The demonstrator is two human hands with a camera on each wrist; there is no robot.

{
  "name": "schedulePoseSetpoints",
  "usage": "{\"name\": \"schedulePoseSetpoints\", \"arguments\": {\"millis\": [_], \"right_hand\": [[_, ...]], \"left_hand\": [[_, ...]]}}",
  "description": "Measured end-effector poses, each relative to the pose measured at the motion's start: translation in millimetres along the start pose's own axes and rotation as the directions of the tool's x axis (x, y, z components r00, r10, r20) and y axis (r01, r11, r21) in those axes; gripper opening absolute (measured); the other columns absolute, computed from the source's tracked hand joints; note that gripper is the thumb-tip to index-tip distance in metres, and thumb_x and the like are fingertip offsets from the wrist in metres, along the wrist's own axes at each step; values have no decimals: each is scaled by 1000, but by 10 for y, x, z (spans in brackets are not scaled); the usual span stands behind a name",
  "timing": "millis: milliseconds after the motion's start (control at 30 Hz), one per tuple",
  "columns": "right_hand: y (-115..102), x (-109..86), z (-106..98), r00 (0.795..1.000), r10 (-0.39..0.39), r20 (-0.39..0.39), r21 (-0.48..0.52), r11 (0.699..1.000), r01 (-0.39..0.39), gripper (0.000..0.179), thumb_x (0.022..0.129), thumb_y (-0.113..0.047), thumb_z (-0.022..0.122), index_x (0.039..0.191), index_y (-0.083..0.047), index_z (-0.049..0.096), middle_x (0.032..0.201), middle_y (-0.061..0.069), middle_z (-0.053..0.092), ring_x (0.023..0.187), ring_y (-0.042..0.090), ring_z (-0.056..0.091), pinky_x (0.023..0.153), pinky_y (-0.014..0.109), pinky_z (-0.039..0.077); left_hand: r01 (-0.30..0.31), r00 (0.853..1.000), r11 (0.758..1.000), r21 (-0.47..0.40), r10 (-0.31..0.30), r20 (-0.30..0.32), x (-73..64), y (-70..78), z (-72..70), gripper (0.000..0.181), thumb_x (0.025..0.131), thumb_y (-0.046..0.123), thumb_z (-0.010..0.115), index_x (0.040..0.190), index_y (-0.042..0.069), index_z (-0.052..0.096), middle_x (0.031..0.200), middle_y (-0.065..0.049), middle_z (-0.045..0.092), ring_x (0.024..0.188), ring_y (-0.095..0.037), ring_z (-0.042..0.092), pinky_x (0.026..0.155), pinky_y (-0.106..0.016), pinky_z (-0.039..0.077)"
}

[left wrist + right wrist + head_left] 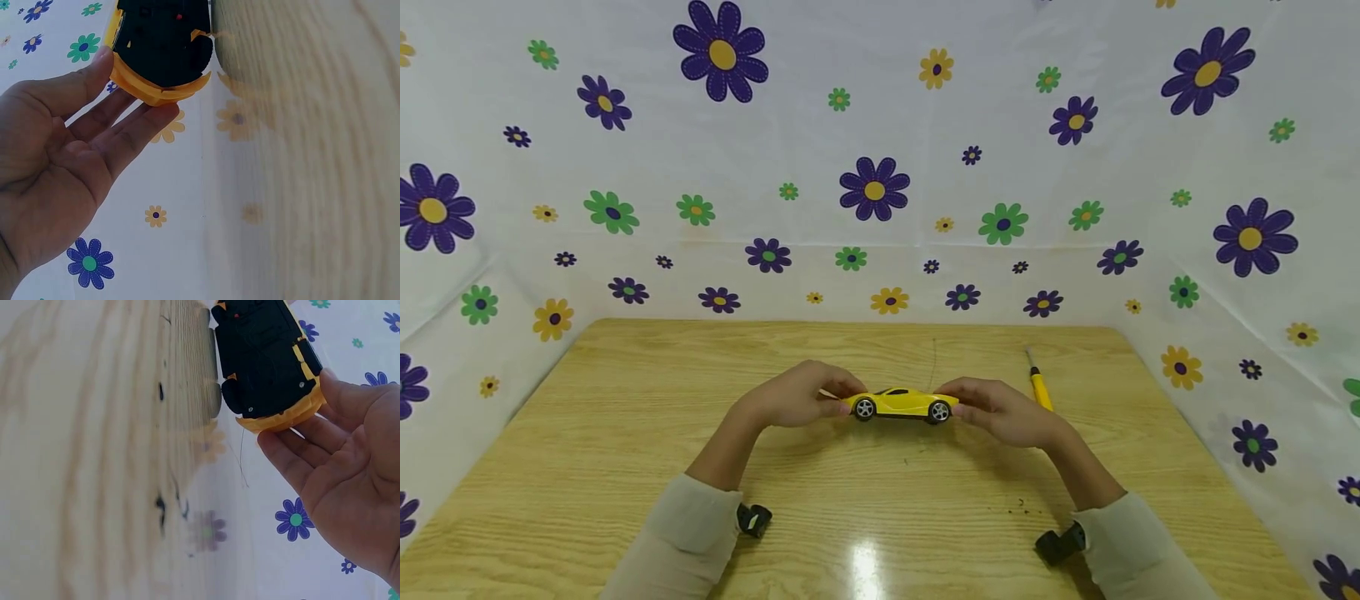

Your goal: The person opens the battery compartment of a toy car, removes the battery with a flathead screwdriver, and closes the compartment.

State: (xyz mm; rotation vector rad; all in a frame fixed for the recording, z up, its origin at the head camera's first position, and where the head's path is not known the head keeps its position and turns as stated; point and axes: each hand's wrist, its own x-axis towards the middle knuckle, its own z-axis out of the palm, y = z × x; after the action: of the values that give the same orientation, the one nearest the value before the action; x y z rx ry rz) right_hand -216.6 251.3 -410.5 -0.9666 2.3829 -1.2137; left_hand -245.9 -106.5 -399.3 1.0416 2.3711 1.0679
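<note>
A yellow toy car (902,403) with silver-spoked wheels is held side-on between both hands, close over the wooden table. My left hand (801,395) pinches its left end between thumb and fingers. At the opposite end, my right hand (1003,412) grips the bodywork the same way. The black underside of the toy car (164,44) faces the left wrist camera, with the thumb on one edge and fingertips on the yellow bumper. In the right wrist view, small screws show on the black base of the toy car (265,362).
A screwdriver (1040,388) with a yellow and black handle lies on the wooden table (625,417), just beyond the right hand. Small dark specks (1019,505) dot the surface near the right forearm. Flower-printed white cloth (805,150) stands around the back and sides.
</note>
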Motion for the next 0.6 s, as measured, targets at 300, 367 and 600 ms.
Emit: {"name": "schedulePoseSetpoints", "arguments": {"millis": [300,367,600], "right_hand": [[24,30,8,995,91,-35,98,991,-88,33,113,-22,42,137,-8,58,125,7,64,119,28,57,107,51,47],[33,36,11,993,111,-29,139,985,-106,33,113,-23,42,137,-8,58,124,8,65,120,28,58,109,52,47],[61,42,20,990,138,-10,219,967,-132,32,113,-23,41,134,-4,57,122,12,64,121,28,59,112,50,46]], "left_hand": [[32,999,999,-32,-33,-23,-6,6,-9,40,99,9,69,138,14,63,135,-5,64,126,-32,60,101,-37,56],[33,999,999,-20,-33,-21,-7,-5,-10,41,100,7,67,140,15,63,135,-7,63,125,-34,60,100,-37,56],[28,999,1000,-8,-28,-26,-16,-24,-4,40,101,6,65,140,15,62,134,-10,63,122,-34,63,97,-38,58]]}}
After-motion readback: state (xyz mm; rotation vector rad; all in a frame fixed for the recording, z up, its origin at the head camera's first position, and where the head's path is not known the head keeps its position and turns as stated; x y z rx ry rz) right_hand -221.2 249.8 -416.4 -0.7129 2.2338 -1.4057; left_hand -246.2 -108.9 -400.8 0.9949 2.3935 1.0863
